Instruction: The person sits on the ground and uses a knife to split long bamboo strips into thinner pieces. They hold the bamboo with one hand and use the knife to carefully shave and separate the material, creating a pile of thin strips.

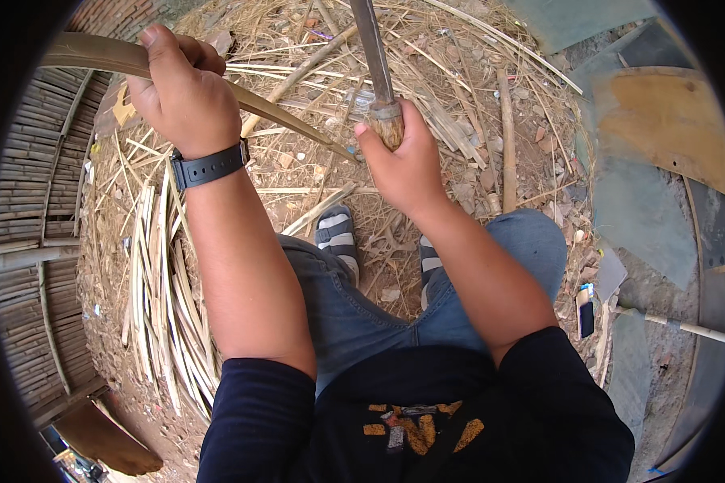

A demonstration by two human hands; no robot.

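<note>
My left hand (pixel 187 101) is raised at the upper left, closed around a long split bamboo strip (pixel 278 115). The strip runs from the far left edge, through the hand, to an end low in the middle, near my right hand. In my right hand (pixel 404 165) is a machete (pixel 372 52), gripped by its wooden handle. Its long dark blade points away from me and leaves the picture at the top. Blade and strip are apart. A black watch strap (pixel 209 167) circles my left wrist.
A pile of thin bamboo strips (pixel 161 298) lies on the littered ground to the left, beside a bamboo-slat wall (pixel 44 185). Poles, such as one bamboo pole (pixel 507 141), and scraps lie ahead. A phone (pixel 586 316) rests at the right, near grey sheets (pixel 640 217).
</note>
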